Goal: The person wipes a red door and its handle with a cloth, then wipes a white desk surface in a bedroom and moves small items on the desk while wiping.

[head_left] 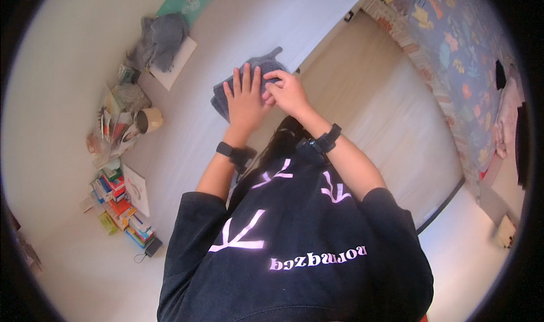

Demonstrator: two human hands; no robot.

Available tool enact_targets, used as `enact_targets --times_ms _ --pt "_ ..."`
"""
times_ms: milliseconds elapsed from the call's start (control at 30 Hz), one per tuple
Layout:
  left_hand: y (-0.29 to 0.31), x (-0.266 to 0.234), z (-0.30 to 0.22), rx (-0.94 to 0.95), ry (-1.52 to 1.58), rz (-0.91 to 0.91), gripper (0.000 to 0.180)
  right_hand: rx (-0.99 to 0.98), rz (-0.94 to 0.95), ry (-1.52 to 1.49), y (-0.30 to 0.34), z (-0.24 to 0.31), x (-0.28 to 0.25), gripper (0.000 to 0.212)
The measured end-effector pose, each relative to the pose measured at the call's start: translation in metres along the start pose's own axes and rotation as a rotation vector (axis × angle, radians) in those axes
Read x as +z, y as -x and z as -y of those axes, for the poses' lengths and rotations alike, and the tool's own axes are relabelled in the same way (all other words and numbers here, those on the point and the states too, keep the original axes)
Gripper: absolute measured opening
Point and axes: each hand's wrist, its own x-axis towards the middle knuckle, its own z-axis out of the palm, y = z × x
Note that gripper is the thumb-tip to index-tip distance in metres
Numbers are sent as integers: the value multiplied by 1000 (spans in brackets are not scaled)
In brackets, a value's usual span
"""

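While the grey cloth (269, 63) was partly covered by the left grip (246, 102), fingers spread, the right grip (288, 92) was held curled just beside it, any pinch impossible to tell; by an uneven tug, the folds beneath could be skewed!

The cloth (273, 63) is dark grey, the bedding (445, 55) floral.

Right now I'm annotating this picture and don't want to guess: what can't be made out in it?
All in the head view:
Grey cloth beneath the left hand: covered by its palm and fingers.
Whether the right hand pinches the cloth: its own curled fingers hide the contact.
The green panel: cut off by the upper edge.
What each piece in the colourful stack is: too small and blurred.
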Motion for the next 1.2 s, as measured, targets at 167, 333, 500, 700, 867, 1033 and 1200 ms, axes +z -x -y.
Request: enact_targets --times_ms 167,333,500,700,867,1033,1200 --pt "-40 -2 -14 61 69 -5 84 59 -138 109 -27 33 -22 18" --pt "-87 1 -24 99 127 -43 83 41 -250 242 -65 57 -47 16" --pt "-135 -5 -37 164 174 -55 77 133 -207 137 -91 88 -90 21" --pt "-186 8 -52 221 188 -48 72 193 -232 -132 -109 109 -131 34" --pt "-232 17 -70 294 136 -42 77 210 -301 -180 -132 119 -162 32" --pt "-279 22 -99 320 89 -20 80 207 -338 -181 -160 137 -203 29" --pt "-337 27 -137 302 63 52 81 209 -357 -160 -190 169 -252 26"
